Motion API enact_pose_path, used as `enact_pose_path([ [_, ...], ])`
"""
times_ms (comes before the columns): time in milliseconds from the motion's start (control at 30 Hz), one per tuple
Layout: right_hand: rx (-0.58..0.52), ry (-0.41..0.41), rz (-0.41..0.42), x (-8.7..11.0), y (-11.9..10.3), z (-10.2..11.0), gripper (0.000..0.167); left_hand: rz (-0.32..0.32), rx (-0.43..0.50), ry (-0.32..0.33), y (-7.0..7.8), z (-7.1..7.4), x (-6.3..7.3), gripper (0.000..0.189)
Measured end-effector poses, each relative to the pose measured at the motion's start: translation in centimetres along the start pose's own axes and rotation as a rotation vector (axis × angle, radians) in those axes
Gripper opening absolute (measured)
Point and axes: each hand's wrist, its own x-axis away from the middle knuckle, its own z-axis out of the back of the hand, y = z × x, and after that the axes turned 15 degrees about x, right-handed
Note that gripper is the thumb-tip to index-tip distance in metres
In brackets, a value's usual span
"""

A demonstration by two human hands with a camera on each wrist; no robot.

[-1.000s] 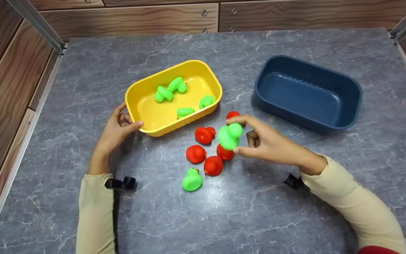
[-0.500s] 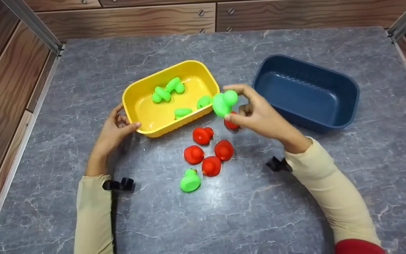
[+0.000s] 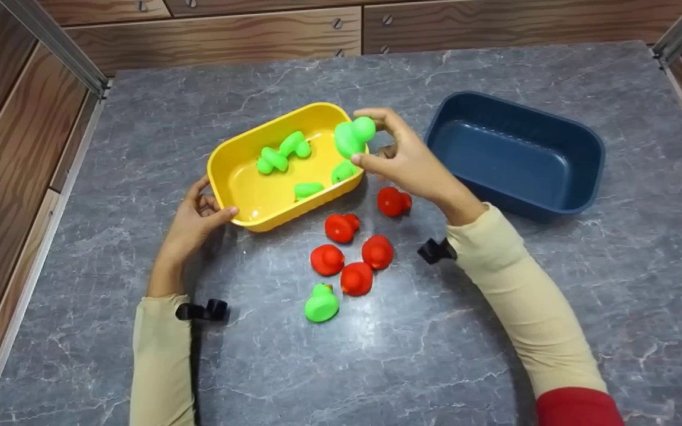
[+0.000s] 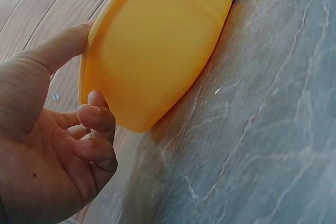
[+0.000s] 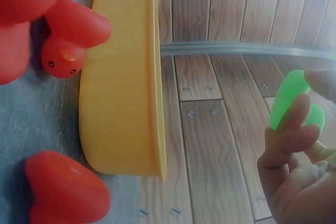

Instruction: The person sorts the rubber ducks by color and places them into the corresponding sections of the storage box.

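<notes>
My right hand [image 3: 415, 163] pinches a green toy duck [image 3: 350, 139] between thumb and fingertips, over the right end of the yellow tub [image 3: 246, 189]. In the right wrist view, that duck [image 5: 286, 95] is up above the rim, partly hidden by fingers. At the tub's near left corner, my left hand [image 3: 190, 228] holds the rim, thumb on top. The left wrist view has its other fingers [image 4: 94, 148] curled beside the tub wall [image 4: 152, 51]. Several green ducks [image 3: 272, 160] lie scattered inside the tub, some on their sides.
Several red toy ducks [image 3: 341, 228] are grouped on the grey marbled table [image 3: 424, 361] in front of the tub. One green duck [image 3: 321, 305] lies nearest me. A dark blue tub [image 3: 507, 160] stands to the right with nothing in it. Wood-patterned panels [image 3: 216, 35] border the table.
My right hand has carried the green duck up and left, from above the red ducks to over the yellow tub's right end. My left hand has stayed at the tub's corner.
</notes>
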Motion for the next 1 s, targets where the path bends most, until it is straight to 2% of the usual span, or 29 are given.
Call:
enact_pose_path([
  [467, 0.113, 0.032, -0.115, -4.2, 1.1, -1.3, 0.061, 0.0, 0.007, -0.003, -0.2, 0.0, 0.1, 0.081],
  [633, 0.155, 0.01, -0.16, -5.2, 1.5, -1.9, 0.06, 0.009, 0.002, -0.012, -0.2, 0.0, 0.1, 0.082],
  [1000, 0.181, 0.032, -0.224, -6.6, 1.5, -2.1, 0.059, -0.001, 0.034, -0.007, 0.0, 0.1, 0.0, 0.08],
])
